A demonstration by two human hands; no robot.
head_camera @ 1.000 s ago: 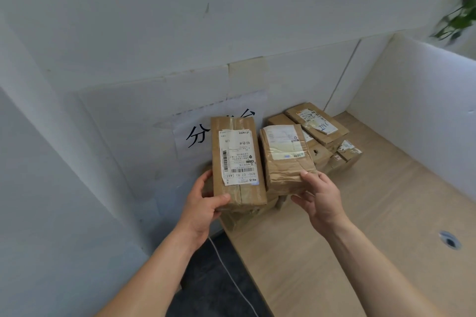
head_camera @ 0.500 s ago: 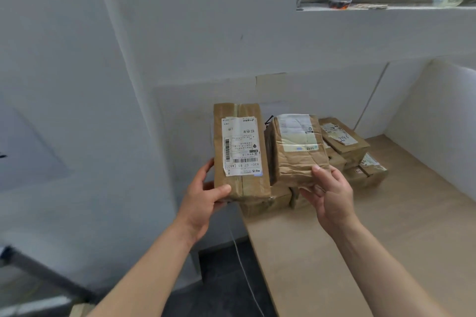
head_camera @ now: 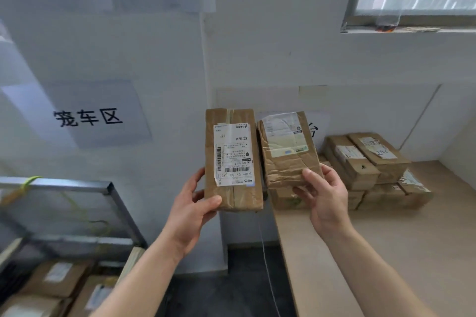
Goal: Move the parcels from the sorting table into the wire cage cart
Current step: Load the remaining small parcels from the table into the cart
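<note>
My left hand (head_camera: 192, 210) grips the bottom corner of a taped brown parcel (head_camera: 233, 159) with a white barcode label, held upright off the table's left edge. My right hand (head_camera: 325, 201) holds a wrinkled brown parcel (head_camera: 288, 152) with a pale label, just right of the first one and above the table's corner. Several more brown parcels (head_camera: 371, 162) are stacked at the back of the wooden sorting table (head_camera: 386, 252). The wire cage cart (head_camera: 77, 185) stands at the lower left, its metal frame open at the top, with parcels (head_camera: 56, 280) lying inside.
A white wall sign with black characters (head_camera: 87, 117) hangs above the cart. A thin white cable (head_camera: 268, 265) hangs down beside the table's left edge over a dark floor. White partition walls enclose the table; a window ledge (head_camera: 407, 29) runs at the upper right.
The view has swung left, bringing the cage cart and its sign into sight. Both hands have carried their parcels left, off the stack toward the table's edge.
</note>
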